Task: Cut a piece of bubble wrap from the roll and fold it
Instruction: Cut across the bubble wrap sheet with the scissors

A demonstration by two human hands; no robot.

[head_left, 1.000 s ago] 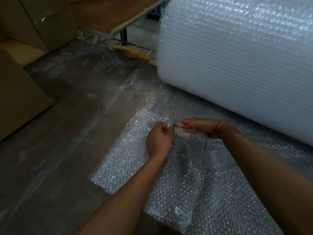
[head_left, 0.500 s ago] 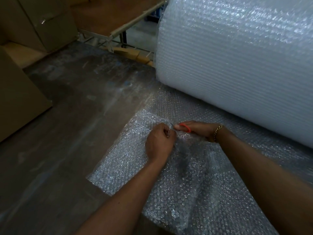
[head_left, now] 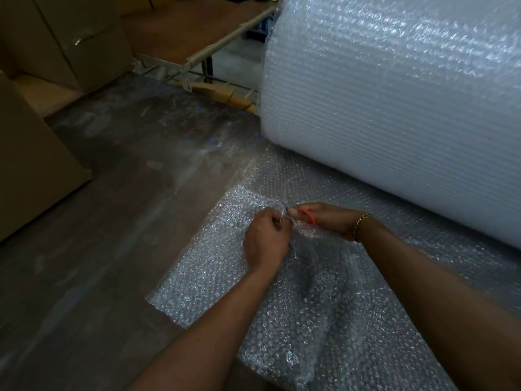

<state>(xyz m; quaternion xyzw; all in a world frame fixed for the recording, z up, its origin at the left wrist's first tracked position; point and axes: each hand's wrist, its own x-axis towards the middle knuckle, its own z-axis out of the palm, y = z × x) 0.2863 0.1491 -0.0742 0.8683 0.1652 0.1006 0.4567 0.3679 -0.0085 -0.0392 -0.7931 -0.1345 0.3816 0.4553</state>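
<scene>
Head view: we see the right hand (head_left: 324,220) gripping the scissors (head_left: 306,216), its fingers curled round the orange-red handle loop and the metal tips poking out to the left. We cannot tell whether the blades are parted. Right against those tips, the left hand (head_left: 266,241) is closed tight, pinching a raised bit of the bubble wrap sheet (head_left: 214,286). A gold bracelet (head_left: 359,226) sits on the right wrist. Both hands meet near the sheet's far left corner. The sheet lies spread on the floor (head_left: 93,249), rumpled under the forearms, with its left edge running toward us. Its far side passes under the big white roll (head_left: 394,108), which lies on its side and fills the far right. Across the bare floor to the left stand cardboard boxes (head_left: 70,38). Behind the roll's left end we make out a table (head_left: 180,32) on a metal frame.
</scene>
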